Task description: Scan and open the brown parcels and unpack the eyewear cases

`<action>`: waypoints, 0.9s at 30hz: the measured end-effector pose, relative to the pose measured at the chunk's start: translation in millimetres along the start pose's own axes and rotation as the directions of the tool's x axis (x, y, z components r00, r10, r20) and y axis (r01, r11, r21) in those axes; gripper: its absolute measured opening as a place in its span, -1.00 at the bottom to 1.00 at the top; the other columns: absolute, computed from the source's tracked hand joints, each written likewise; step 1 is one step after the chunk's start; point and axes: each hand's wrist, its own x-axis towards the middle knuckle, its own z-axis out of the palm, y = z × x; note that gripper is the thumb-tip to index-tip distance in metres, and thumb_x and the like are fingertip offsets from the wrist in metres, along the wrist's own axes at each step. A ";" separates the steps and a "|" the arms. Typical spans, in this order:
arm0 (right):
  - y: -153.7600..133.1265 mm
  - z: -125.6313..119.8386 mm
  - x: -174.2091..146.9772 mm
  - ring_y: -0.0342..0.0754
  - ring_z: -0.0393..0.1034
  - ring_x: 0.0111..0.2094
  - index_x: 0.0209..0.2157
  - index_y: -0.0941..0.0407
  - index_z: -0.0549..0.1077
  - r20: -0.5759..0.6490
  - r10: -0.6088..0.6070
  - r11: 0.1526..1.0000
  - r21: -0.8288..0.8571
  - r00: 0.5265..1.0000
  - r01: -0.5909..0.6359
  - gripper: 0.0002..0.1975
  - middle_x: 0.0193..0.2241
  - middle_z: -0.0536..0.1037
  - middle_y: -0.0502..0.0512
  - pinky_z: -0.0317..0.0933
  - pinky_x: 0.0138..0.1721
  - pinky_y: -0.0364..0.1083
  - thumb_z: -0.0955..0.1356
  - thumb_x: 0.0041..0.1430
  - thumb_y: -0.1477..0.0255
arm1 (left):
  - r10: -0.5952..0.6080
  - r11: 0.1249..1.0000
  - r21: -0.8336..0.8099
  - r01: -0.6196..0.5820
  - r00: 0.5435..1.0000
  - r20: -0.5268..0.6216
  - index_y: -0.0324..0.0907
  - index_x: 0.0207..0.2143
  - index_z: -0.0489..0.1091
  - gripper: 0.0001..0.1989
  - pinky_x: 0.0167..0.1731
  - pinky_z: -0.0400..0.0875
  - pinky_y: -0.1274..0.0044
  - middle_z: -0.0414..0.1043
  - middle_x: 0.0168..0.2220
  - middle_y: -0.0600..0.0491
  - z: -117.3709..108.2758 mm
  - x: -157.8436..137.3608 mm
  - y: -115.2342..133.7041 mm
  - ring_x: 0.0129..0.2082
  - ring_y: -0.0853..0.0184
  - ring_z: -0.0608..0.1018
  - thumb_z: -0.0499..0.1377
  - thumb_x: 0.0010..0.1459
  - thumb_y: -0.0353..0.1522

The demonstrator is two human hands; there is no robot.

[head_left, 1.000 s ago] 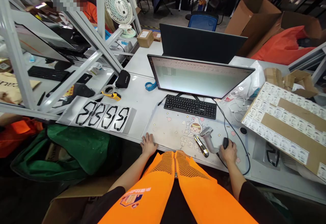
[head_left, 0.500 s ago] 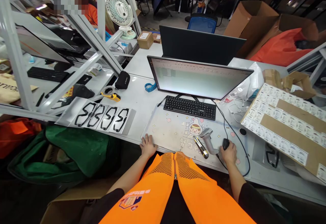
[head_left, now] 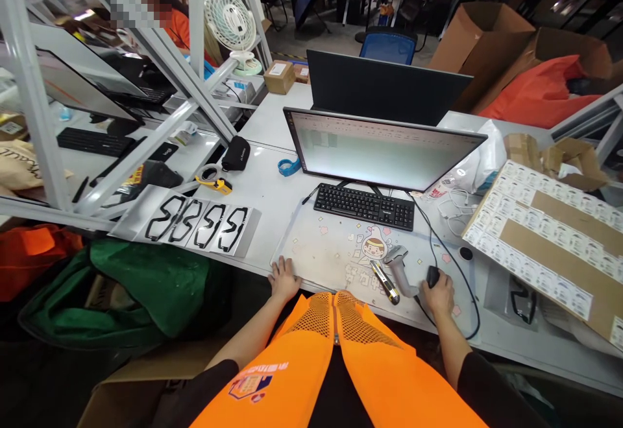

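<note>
My left hand (head_left: pixel 284 279) rests with fingers spread on the front edge of the pale desk mat (head_left: pixel 311 246). At the mat's right side my right hand (head_left: pixel 439 293) is wrapped over a black computer mouse (head_left: pixel 432 276). Between the hands lie a yellow and silver utility knife (head_left: pixel 386 283) and a grey barcode scanner (head_left: pixel 400 271). Behind them sits a black keyboard (head_left: pixel 364 206), below a lit monitor (head_left: pixel 389 152) that shows a pale spreadsheet-like page.
Several boxes with black curved outlines (head_left: pixel 204 225) stand at the desk's left. A label-covered cardboard sheet (head_left: pixel 549 240) covers the right side. Blue tape (head_left: pixel 289 166) and a black pouch (head_left: pixel 236 154) lie farther back. Grey metal frame bars (head_left: pixel 160 136) rise on the left.
The whole view has shifted very slightly to the right. Both hands stay where they were, the right still on the mouse; the screen looks the same.
</note>
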 end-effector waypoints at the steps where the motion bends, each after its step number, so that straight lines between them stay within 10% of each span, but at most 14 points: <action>1: 0.3 0.2 0.2 0.46 0.32 0.28 0.45 0.21 0.21 0.001 -0.001 1.000 0.001 1.000 0.001 -0.26 0.37 0.28 0.50 0.27 0.25 0.26 0.29 0.34 0.17 | -0.001 1.000 -0.001 0.001 1.000 -0.001 -0.25 0.57 0.08 -0.20 0.46 0.09 -0.12 -0.27 0.66 -0.28 0.1 0.0 0.1 0.62 -0.28 -0.09 0.14 0.36 -0.23; 27: -12.3 -9.7 -6.5 0.48 0.38 0.22 0.55 0.12 0.12 -0.015 0.058 0.998 0.012 0.998 -0.058 -0.19 0.34 0.28 0.51 0.37 0.12 0.28 0.31 0.34 0.24 | 0.079 0.996 0.032 -0.082 0.993 0.083 -0.19 0.55 0.10 -0.22 0.38 0.27 -0.01 -0.20 0.65 -0.27 -11.2 10.5 -16.5 0.59 -0.24 0.01 0.19 0.35 -0.22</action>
